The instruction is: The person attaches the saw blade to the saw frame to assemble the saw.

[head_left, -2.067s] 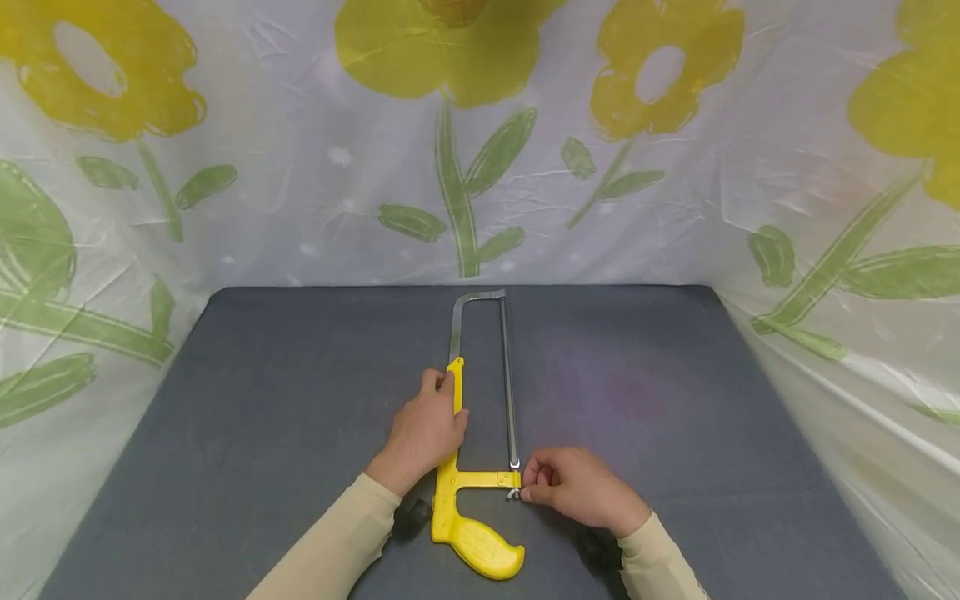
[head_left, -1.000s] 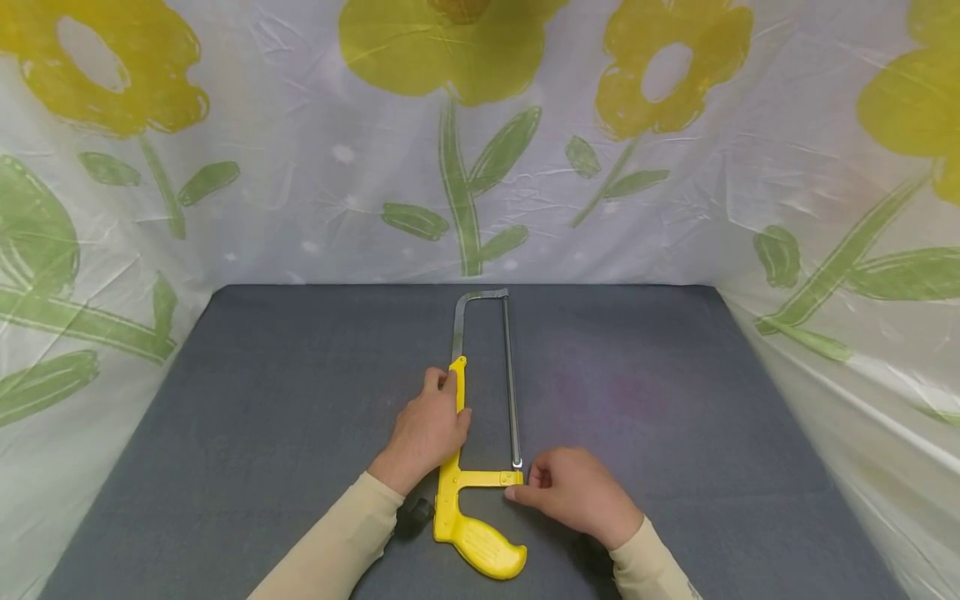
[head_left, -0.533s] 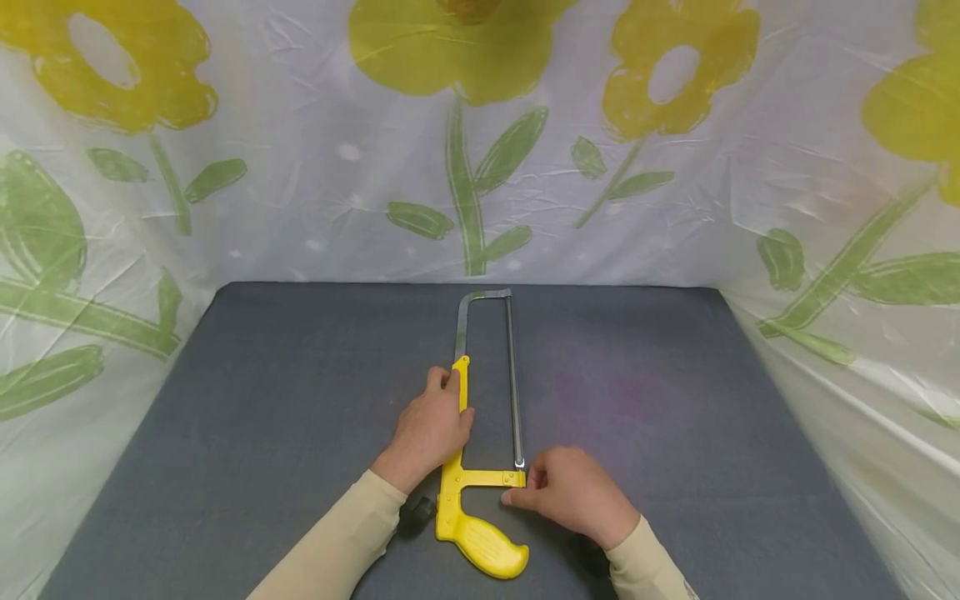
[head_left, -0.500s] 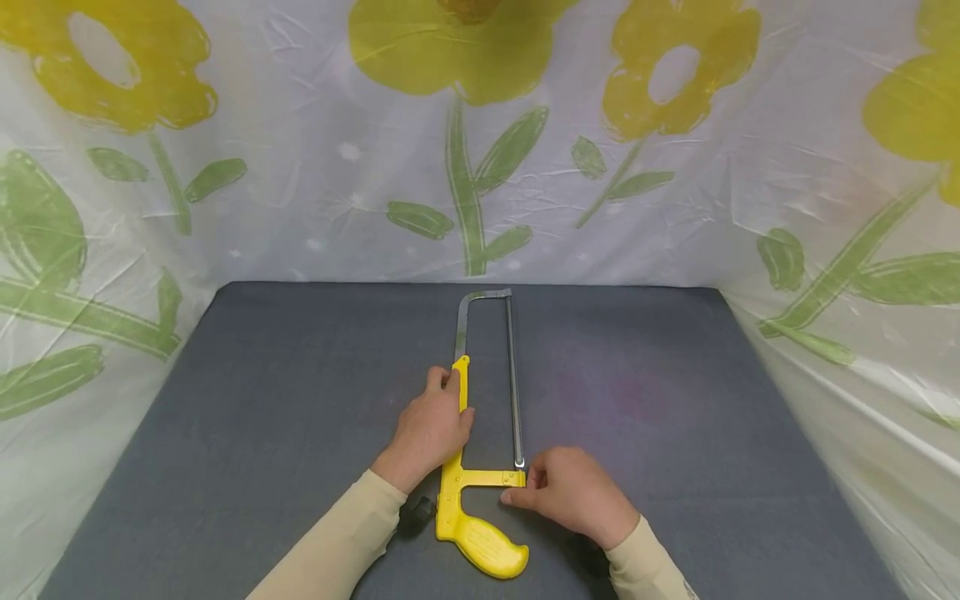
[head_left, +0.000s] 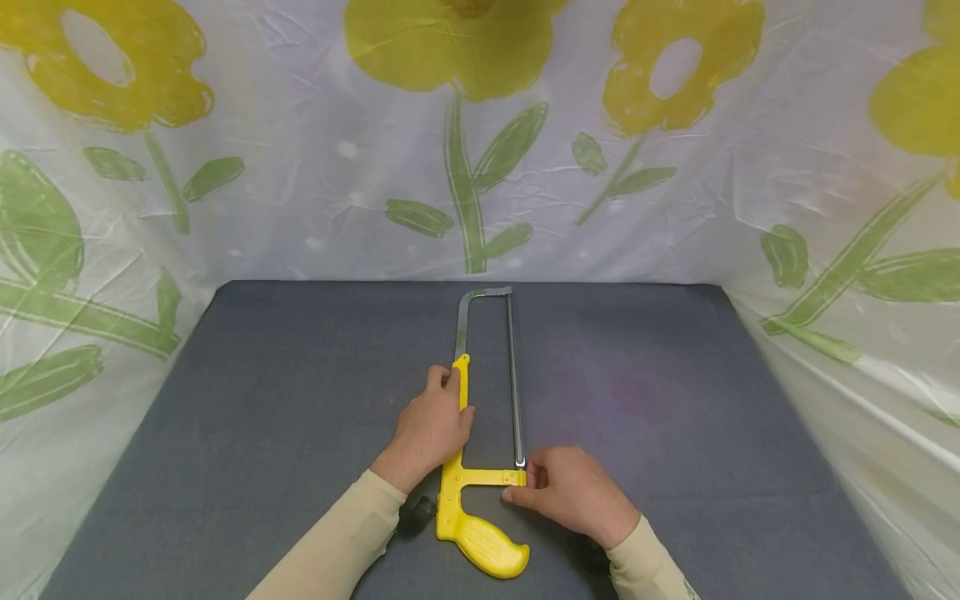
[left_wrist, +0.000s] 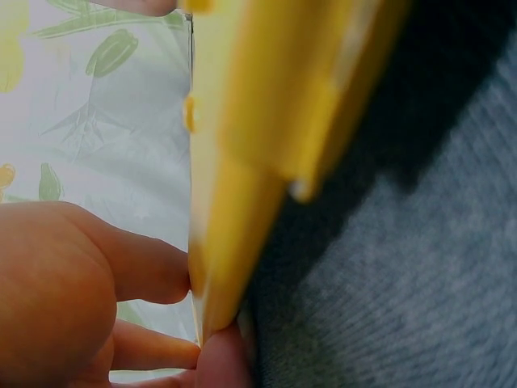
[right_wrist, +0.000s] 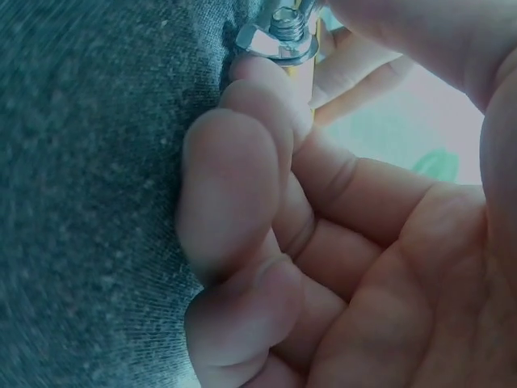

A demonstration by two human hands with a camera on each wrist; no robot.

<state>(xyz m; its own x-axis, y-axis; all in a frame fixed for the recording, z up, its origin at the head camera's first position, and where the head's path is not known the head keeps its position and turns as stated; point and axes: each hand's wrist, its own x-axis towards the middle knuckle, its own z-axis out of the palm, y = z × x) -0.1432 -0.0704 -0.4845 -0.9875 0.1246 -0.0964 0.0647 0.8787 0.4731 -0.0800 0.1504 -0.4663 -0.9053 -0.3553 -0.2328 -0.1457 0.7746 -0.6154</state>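
A hacksaw [head_left: 491, 546] with a yellow handle and frame lies on the dark table, its grey front bow and blade [head_left: 514, 375] reaching toward the back. My left hand [head_left: 427, 429] grips the yellow upper frame; in the left wrist view thumb and fingers sit on both sides of that frame [left_wrist: 242, 121]. By the blade's near end, at the end of the yellow crossbar [head_left: 487, 477], my right hand [head_left: 573, 492] pinches the wing nut [right_wrist: 279, 44], seen on its threaded end in the right wrist view. In the head view the thumb hides this nut.
The table [head_left: 300, 358] has a dark grey cloth surface. Behind it and along both sides hangs a pale curtain [head_left: 300, 200] printed with yellow flowers. A small black device [head_left: 422, 508] shows beneath the left wrist, next to the saw's handle.
Two seconds ago the wing nut showed beside the right fingers; since then the right thumb has moved left over it. The left hand and the hacksaw have stayed in place.
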